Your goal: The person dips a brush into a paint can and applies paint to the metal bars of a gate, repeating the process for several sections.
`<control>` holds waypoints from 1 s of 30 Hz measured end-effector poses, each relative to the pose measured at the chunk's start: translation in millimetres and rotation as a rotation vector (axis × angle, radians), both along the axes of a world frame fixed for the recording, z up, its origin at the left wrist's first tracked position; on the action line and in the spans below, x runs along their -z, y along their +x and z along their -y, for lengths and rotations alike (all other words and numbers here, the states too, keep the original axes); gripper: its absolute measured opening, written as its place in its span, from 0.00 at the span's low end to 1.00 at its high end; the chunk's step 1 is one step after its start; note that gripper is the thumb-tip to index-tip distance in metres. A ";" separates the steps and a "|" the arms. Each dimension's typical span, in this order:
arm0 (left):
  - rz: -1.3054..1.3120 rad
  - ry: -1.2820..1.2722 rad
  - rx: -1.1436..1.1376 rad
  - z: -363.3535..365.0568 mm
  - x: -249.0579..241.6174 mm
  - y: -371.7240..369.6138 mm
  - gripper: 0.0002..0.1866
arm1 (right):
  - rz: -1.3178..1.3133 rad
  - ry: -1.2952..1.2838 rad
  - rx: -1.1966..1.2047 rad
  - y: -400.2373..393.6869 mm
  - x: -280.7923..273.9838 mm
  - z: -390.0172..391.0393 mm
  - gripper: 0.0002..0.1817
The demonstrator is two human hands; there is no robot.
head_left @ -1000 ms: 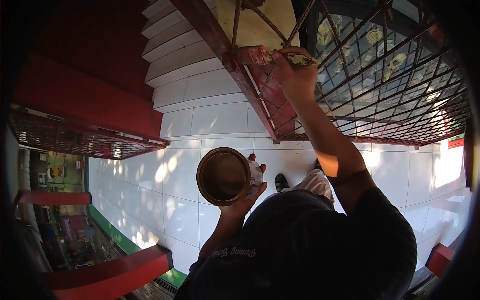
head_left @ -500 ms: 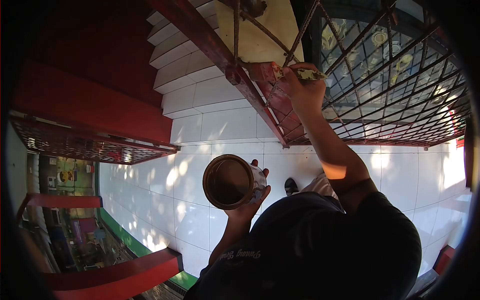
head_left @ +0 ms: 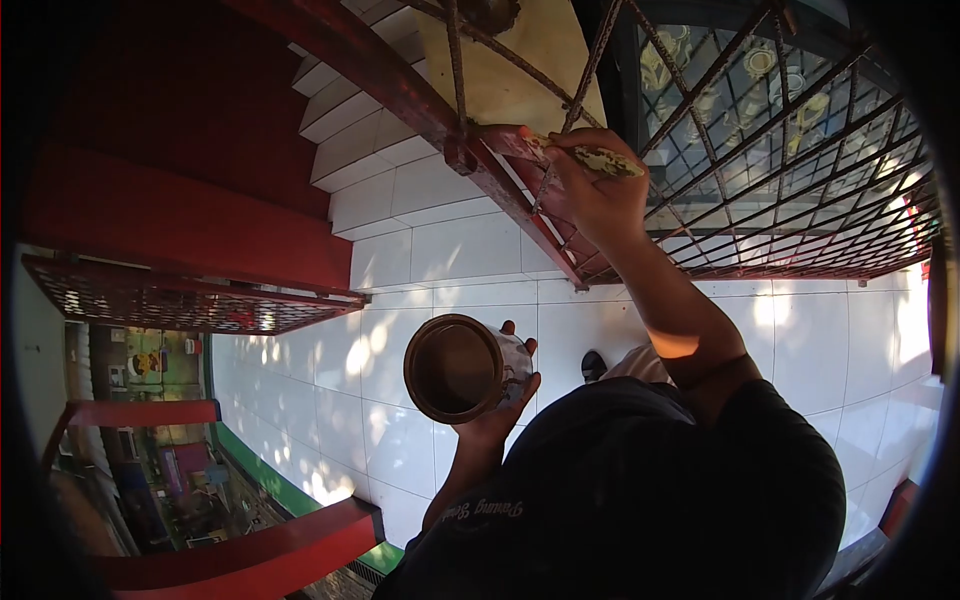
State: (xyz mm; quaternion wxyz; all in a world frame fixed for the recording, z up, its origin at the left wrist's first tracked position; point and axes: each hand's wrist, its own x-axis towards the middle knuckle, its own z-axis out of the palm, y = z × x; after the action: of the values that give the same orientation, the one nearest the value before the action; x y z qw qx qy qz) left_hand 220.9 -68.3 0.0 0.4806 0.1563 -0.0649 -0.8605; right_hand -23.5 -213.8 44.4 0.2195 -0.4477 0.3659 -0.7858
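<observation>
My left hand is wrapped round a paint can, its round mouth facing up and its inside brown. Up at the gate, my right hand grips a paintbrush by its paint-spotted handle. The brush head points left and overlaps the metal gate near where a lattice bar meets the red frame. The bristle tips are hard to make out against the dark red metal.
White tiled steps rise behind the gate at upper left. A yellowish panel stands behind the bars, with a window to its right. White floor tiles spread below, bordered by red benches at lower left.
My right hand has shifted slightly down with the paintbrush, whose handle now tilts more steeply. The view has turned a little; my left hand keeps its hold on the can.
</observation>
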 end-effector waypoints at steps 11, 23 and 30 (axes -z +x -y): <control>0.011 -0.018 0.015 -0.4 -0.1 -1.5 0.38 | 0.028 0.133 0.018 -1.8 -4.1 -11.2 0.06; -0.068 -0.050 0.049 0.6 6.9 -1.7 0.38 | -0.488 -0.167 0.176 -14.5 20.0 -8.3 0.11; -0.060 -0.051 0.044 -1.5 6.0 -2.3 0.38 | -0.764 -0.220 0.249 7.1 -6.6 -16.5 0.13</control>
State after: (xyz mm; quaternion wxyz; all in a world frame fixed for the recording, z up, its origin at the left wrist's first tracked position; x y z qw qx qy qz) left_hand 218.6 -66.8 -6.1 0.4671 0.1164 -0.0757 -0.8733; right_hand -16.4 -197.3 51.0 -0.0777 -0.6801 0.3864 -0.6182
